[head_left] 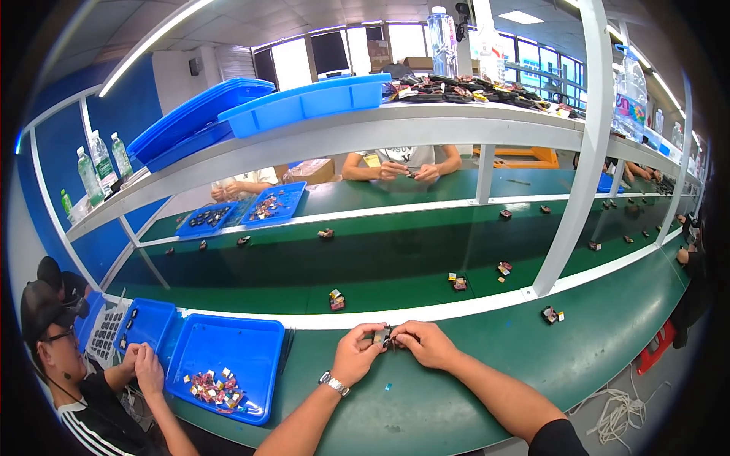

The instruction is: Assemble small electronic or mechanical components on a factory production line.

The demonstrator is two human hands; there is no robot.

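Observation:
My left hand and my right hand meet over the green bench near its white front strip, both pinching one small dark part between their fingertips. A watch sits on my left wrist. A tiny blue-green scrap lies on the bench just below my hands. Left of my left hand stands a blue tray holding several small red, yellow and white pieces. Small dark parts ride on the green belt beyond the strip.
A person at my left bends over a second blue tray and a grid of dark parts. Across the belt other people's hands work. White shelf posts rise ahead; blue bins and bottles sit on the shelf.

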